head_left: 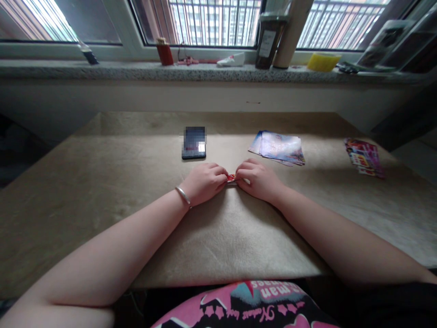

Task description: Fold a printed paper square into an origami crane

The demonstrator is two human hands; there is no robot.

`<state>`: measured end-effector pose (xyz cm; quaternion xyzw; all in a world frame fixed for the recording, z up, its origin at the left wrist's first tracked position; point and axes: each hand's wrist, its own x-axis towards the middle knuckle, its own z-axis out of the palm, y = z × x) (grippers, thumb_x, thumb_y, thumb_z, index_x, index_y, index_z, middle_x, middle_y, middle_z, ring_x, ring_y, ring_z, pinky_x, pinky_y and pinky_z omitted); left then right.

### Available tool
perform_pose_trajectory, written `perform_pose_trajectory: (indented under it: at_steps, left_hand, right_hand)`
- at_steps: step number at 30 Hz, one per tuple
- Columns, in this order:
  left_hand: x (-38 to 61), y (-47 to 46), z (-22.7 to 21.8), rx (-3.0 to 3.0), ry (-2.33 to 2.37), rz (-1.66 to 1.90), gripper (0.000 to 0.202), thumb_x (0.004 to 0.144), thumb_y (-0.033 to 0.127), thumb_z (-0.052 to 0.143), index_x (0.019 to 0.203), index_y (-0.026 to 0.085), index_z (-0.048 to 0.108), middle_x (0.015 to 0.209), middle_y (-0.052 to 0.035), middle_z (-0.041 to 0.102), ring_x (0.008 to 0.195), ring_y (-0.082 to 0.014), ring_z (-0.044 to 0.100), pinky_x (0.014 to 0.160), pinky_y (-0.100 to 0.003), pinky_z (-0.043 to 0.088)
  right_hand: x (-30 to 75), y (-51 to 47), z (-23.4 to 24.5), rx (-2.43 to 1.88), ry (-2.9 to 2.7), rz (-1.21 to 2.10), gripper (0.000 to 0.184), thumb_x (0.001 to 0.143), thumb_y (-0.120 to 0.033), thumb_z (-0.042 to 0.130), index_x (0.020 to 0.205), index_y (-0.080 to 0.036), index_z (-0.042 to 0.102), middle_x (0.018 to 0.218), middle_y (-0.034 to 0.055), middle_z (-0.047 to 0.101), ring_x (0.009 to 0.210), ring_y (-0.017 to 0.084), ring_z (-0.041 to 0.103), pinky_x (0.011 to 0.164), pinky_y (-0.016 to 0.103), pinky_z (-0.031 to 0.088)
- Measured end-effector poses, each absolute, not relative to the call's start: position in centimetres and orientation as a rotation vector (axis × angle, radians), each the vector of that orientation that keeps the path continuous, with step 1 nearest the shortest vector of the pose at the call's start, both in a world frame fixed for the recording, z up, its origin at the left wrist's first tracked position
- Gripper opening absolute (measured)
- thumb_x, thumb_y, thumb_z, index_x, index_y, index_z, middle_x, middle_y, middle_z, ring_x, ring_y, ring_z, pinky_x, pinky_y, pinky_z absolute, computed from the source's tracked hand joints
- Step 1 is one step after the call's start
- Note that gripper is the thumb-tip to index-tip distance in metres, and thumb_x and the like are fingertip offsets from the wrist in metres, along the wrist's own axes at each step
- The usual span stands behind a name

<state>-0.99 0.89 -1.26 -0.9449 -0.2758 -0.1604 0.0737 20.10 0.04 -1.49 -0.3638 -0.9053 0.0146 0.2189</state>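
Near the middle of the table, my left hand (pixel 207 182) and my right hand (pixel 258 180) face each other with fingers closed. Between their fingertips they pinch a small folded red paper (pixel 231 177) with a pale lower edge. Most of it is hidden by the fingers, so its full shape cannot be made out. A silver bangle (pixel 183 195) circles my left wrist. Just beyond my left hand lies a dark phone (pixel 194 143). Past my right hand rests a fanned stack of bluish-purple printed sheets (pixel 282 146).
Several red and purple printed packets (pixel 364 157) lie fanned at the right of the beige-covered table (pixel 85 196). Along the stone windowsill (pixel 129 73) stand a red container (pixel 164 52), a dark jar (pixel 269 41) and a yellow tape roll (pixel 322 62).
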Motion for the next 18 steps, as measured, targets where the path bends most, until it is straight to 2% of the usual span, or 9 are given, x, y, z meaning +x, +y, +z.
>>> perform_pose_trajectory:
  at_steps: [7,12,18]
  left_hand:
    - [-1.0,0.74,-0.98,-2.824,-0.765,-0.477,0.025,0.093,0.024,0.045,0.092,0.017,0.069,0.101,-0.007,0.068,0.087,-0.0166,0.061,0.074,-0.029,0.049]
    - [-0.88,0.71,-0.75,-2.864,-0.734,-0.443,0.026,0.093,0.023,0.044,0.09,0.015,0.069,0.096,-0.0085,0.069,0.087,-0.0177,0.062,0.077,-0.032,0.051]
    - [-1.21,1.03,-1.02,-2.964,-0.835,-0.526,0.021,0.09,0.022,0.05,0.092,0.018,0.07,0.099,-0.0039,0.071,0.087,-0.0168,0.064,0.081,-0.03,0.051]
  right_hand:
    - [20.28,-0.18,-1.11,-0.886,-2.575,0.035,0.018,0.085,-0.016,0.049,0.085,-0.019,0.067,0.091,0.0087,0.068,0.094,0.022,0.055,0.081,0.034,0.045]
    - [20.28,-0.37,-0.93,-0.885,-2.604,0.011,0.018,0.084,-0.016,0.05,0.087,-0.019,0.068,0.093,0.0088,0.068,0.094,0.022,0.056,0.079,0.034,0.045]
    - [20.29,-0.54,-0.77,-0.956,-2.656,-0.045,0.017,0.085,-0.02,0.05,0.088,-0.018,0.067,0.096,0.0079,0.068,0.094,0.022,0.056,0.079,0.033,0.044]
